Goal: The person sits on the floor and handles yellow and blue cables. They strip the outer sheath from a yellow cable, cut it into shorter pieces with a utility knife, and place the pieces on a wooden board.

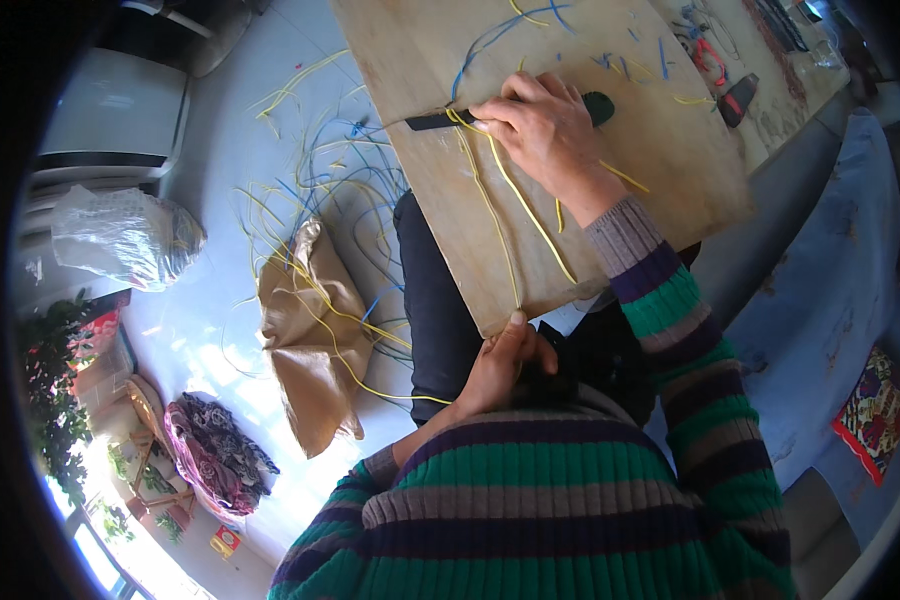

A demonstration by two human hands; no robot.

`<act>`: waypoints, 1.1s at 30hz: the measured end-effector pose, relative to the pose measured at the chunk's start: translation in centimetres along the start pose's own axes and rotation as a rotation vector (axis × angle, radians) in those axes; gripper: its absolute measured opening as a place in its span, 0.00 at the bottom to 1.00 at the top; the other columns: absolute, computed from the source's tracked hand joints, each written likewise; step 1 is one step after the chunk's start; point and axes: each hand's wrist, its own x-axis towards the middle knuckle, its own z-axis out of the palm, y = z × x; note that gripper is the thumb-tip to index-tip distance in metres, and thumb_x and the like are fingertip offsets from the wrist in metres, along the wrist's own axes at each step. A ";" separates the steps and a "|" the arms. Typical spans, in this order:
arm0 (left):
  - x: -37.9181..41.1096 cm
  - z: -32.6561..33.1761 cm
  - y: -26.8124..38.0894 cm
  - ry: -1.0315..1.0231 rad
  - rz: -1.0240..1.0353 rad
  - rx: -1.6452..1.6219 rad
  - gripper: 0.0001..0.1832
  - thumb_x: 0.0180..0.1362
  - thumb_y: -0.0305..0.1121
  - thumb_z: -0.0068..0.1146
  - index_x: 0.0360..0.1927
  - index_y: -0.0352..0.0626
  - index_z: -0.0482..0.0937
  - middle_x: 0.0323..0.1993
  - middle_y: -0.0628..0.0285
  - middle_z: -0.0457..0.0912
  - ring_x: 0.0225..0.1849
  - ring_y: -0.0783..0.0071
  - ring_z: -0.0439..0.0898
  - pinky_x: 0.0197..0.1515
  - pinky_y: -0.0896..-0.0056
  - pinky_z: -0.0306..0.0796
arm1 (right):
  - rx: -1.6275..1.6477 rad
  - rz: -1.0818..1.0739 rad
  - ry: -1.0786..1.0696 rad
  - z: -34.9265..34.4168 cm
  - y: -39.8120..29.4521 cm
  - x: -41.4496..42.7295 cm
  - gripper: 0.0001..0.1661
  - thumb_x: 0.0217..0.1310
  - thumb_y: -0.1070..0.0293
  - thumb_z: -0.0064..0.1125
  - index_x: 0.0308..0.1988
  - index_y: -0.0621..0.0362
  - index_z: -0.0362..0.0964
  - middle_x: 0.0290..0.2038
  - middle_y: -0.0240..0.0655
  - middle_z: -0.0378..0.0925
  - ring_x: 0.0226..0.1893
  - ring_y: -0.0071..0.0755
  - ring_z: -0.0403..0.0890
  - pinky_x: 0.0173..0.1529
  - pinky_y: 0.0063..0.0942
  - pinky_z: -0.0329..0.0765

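Note:
A wooden board (450, 217) lies across the person's lap. On it rests a black flat blade or strip (431, 121) beside a dark green rounded piece, perhaps its handle (598, 109). My right hand (544, 135) presses down between them, its fingers at the black strip. A yellow wire (484, 195) runs from that strip down to the near edge of the board, where my left hand (499, 360) pinches it between thumb and fingers. Another yellow wire (529, 206) trails loose from under my right fingertips. Blue wires (469, 60) curve above the strip.
Wire offcuts (622, 67) dot the board. Right of it, a table (776, 105) bears red-handled pliers (709, 61) and a black and red tool (739, 100). Tangled wires and a tan sack (311, 337) lie on the floor at left, near a plastic-wrapped bundle (127, 236).

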 end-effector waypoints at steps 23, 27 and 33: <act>-2.6 1.1 4.7 -0.093 0.331 0.028 0.12 0.69 0.35 0.35 0.43 0.40 0.71 0.25 0.62 0.76 0.24 0.78 0.71 0.31 0.81 0.66 | -0.367 0.043 0.160 -8.6 5.4 -3.3 0.18 0.51 0.55 0.62 0.41 0.53 0.76 0.35 0.32 0.76 0.36 0.37 0.77 0.39 0.33 0.73; -1.8 1.3 3.8 -0.121 0.466 0.159 0.12 0.67 0.34 0.40 0.45 0.38 0.72 0.28 0.65 0.76 0.28 0.81 0.70 0.35 0.82 0.66 | 0.721 0.522 -0.133 -8.4 -1.9 -3.2 0.16 0.61 0.58 0.55 0.45 0.54 0.74 0.32 0.32 0.80 0.27 0.22 0.78 0.31 0.20 0.74; -2.6 -0.5 5.4 -0.063 0.509 0.458 0.12 0.65 0.34 0.46 0.45 0.36 0.73 0.35 0.66 0.76 0.36 0.83 0.71 0.42 0.81 0.66 | 1.306 0.580 -0.334 -8.9 -7.8 -3.2 0.14 0.64 0.65 0.51 0.46 0.61 0.72 0.25 0.29 0.76 0.24 0.15 0.75 0.27 0.14 0.71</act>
